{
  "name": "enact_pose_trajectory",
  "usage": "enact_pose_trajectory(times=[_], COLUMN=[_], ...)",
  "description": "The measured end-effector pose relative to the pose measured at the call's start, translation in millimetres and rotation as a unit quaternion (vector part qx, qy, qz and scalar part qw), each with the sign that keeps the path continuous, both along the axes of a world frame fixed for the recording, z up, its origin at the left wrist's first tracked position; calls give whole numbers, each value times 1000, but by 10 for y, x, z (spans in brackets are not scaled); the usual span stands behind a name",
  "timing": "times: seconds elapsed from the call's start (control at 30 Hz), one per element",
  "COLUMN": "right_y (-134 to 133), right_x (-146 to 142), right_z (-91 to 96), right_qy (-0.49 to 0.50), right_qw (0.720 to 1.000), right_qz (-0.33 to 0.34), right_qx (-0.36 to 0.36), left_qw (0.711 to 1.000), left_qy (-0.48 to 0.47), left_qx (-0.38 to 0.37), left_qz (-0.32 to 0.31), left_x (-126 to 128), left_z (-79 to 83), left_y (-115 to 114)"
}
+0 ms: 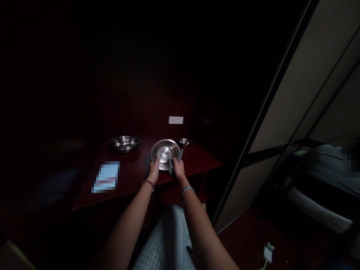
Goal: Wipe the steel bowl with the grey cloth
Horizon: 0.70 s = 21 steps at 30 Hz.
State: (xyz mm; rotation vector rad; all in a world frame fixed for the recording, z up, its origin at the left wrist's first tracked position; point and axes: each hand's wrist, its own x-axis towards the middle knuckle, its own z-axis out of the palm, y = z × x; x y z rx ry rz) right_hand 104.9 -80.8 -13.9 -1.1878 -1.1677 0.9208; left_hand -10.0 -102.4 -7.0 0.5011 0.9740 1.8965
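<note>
- I see the left hand (153, 170) holding the shiny bowl (165, 153) by its near left edge.
- The right hand (179, 168) grips a gray cloth (171, 166) against the bowl's right side.
- The bowl tips toward the person, at the near part of the red table (201, 157).
- A small bowl (185, 142) sits far right; wide dishes (124, 143) sit left.

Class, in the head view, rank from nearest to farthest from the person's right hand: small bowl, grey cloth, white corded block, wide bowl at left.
1. Grey cloth: in the right hand.
2. Small bowl: just beyond the hand, toward the back.
3. Wide bowl: on the left of the table.
4. White corded block: on the floor, lower right.
</note>
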Motion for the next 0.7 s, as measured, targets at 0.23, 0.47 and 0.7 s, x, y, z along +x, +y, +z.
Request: enact_pose_trajectory(times=[0.23,0.47,0.7], right_y=[21,49,21], right_x=[10,17,21], right_z=[-21,-37,-26], right_qy=[8,0,2], right_qw=[1000,1000,1000], right_qz=[5,7,10], right_qx=[-1,6,12], left_qw=[1000,1000,1000], left_qy=[11,5,-3], left_qx=[18,10,11], left_qz=[1,-5,-2], left_x=[3,10,5], left_z=[-2,7,-9], left_y=[5,-9,19])
